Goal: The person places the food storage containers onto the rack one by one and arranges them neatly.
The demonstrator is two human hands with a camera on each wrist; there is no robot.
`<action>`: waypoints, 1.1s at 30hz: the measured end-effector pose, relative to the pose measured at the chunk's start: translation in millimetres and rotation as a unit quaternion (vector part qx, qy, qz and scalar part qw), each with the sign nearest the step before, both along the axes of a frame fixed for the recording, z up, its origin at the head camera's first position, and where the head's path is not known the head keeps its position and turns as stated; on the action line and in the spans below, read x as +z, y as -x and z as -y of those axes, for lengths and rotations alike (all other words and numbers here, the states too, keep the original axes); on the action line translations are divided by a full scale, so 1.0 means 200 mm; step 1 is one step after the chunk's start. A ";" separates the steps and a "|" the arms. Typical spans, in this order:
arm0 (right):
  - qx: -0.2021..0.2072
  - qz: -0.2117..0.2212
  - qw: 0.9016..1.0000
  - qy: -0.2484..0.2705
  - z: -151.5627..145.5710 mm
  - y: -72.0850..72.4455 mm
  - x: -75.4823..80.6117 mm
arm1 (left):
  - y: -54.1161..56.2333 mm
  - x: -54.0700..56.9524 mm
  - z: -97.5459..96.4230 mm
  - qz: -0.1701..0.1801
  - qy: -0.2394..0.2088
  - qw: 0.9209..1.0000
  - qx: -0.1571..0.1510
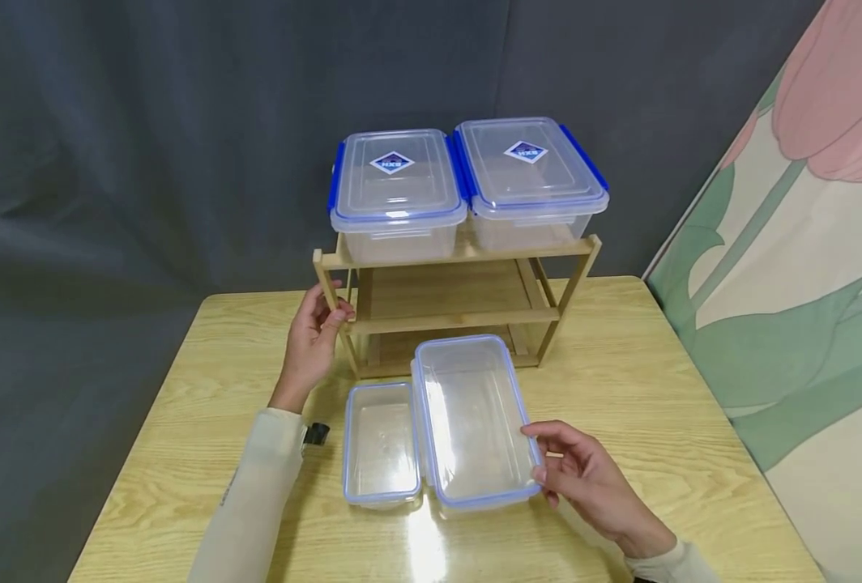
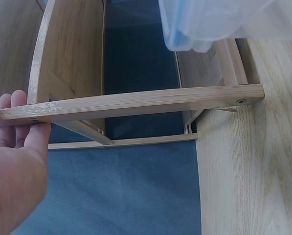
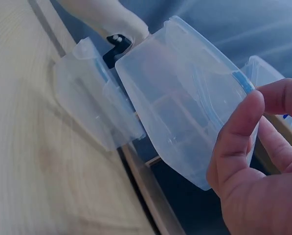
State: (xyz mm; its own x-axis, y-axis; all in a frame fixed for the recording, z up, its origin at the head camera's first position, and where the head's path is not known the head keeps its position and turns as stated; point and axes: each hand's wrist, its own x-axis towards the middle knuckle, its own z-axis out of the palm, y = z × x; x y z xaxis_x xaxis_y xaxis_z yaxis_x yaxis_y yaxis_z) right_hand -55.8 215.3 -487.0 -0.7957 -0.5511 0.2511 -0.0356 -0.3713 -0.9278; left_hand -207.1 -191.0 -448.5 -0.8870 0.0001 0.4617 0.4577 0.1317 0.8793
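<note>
We count four clear plastic containers: two lidded ones (image 1: 402, 194) on one wooden rack (image 1: 445, 291) near the counter's (image 1: 693, 405) back edge, a small box (image 1: 383, 453) in front of it, and a larger box (image 1: 471, 413) raised just beside that, its blue rim (image 1: 518, 394) pinched by our right hand (image 1: 587, 482). Our left hand (image 1: 313, 340) grips the rack's left upright (image 1: 323, 271). Dark cloth (image 1: 110, 121) hangs behind the wood-grained counter; tulip-printed cloth (image 1: 803, 308) slants along its right edge.

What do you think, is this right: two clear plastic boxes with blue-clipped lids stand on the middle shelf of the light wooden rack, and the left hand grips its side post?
Almost; only the level is wrong. The head view shows the two clear plastic boxes on the top shelf of the light wooden rack. The left hand does grip its side post.
</note>
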 end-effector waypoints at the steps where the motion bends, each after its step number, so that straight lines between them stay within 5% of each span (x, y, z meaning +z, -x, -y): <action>1: 0.003 -0.004 1.000 0.005 0.01 0.00 0.01 | 0.00 0.00 0.00 -0.001 -0.001 1.000 0.000; 7: 0.009 -0.030 0.999 0.028 0.05 0.01 0.08 | 0.00 0.01 0.00 0.005 0.004 1.000 -0.004; 33: -0.057 -0.042 0.997 -0.019 0.27 0.10 0.27 | 0.00 0.02 0.00 0.015 -0.005 1.000 -0.003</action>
